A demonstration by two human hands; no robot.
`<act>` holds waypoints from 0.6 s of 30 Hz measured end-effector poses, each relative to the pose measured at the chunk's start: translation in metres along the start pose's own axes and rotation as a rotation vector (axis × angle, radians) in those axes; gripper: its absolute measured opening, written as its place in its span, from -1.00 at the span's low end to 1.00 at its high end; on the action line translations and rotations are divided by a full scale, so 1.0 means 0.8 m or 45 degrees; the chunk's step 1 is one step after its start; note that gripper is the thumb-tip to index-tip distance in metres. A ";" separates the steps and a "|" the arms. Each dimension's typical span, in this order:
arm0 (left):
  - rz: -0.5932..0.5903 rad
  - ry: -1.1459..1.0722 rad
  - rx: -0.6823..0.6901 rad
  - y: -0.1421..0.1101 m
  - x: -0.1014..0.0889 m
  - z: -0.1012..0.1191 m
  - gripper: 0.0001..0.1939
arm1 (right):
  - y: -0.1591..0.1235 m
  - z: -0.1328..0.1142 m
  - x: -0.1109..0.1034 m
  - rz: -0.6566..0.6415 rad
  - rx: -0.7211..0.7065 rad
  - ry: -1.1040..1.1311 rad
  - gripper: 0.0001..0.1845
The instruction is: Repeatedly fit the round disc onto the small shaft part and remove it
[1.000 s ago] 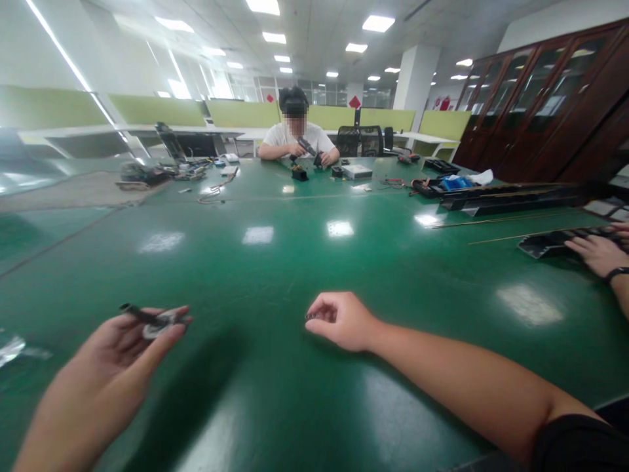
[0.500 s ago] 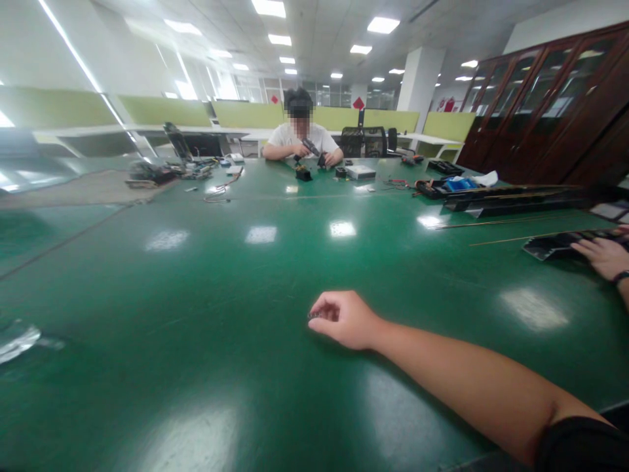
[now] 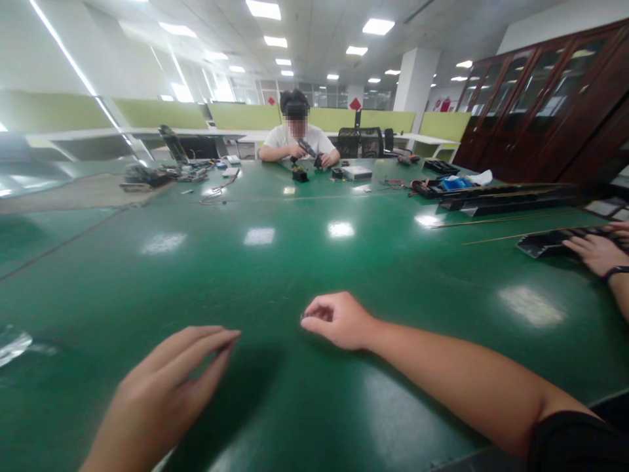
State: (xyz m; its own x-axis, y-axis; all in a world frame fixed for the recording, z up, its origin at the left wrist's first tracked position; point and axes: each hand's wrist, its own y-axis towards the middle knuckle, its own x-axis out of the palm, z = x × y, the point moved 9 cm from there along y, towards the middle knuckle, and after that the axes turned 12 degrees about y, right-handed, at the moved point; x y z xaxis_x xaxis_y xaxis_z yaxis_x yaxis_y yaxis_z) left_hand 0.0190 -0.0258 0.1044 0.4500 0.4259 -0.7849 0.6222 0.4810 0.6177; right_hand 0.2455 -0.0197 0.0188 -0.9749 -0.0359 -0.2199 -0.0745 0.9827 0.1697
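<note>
My right hand (image 3: 339,320) rests on the green table (image 3: 236,275) near the middle. Its fingers and thumb curl round several small dark pieces (image 3: 322,314), mostly hidden in the palm and too small to identify. To the lower left, my left hand (image 3: 171,373) hovers over the tabletop and casts a shadow on it. Its thumb and fingertips come together in a pinch; whatever lies between them, if anything, cannot be made out. A gap of bare tabletop separates the two hands.
Across the table a person (image 3: 297,141) holds a dark power tool. At the right edge, another person's hands (image 3: 597,252) touch a black channel-shaped profile (image 3: 535,246). Thin rods (image 3: 491,223) lie behind it. Clear plastic (image 3: 14,347) lies at far left.
My left hand has come into view from the lower left. My right hand keeps its curled grip in nearly the same place, and the whole view has shifted slightly.
</note>
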 end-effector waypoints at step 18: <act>-0.238 -0.130 0.219 0.055 0.079 0.072 -0.82 | -0.002 -0.003 0.008 -0.120 -0.049 -0.005 -0.72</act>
State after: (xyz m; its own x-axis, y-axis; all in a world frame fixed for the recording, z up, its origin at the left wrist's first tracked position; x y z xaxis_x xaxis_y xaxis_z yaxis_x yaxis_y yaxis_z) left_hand 0.1114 -0.0222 0.0793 0.3744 0.2582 -0.8906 0.7960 0.4032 0.4515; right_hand 0.2391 -0.0219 0.0195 -0.9623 -0.1274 -0.2404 -0.1743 0.9672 0.1850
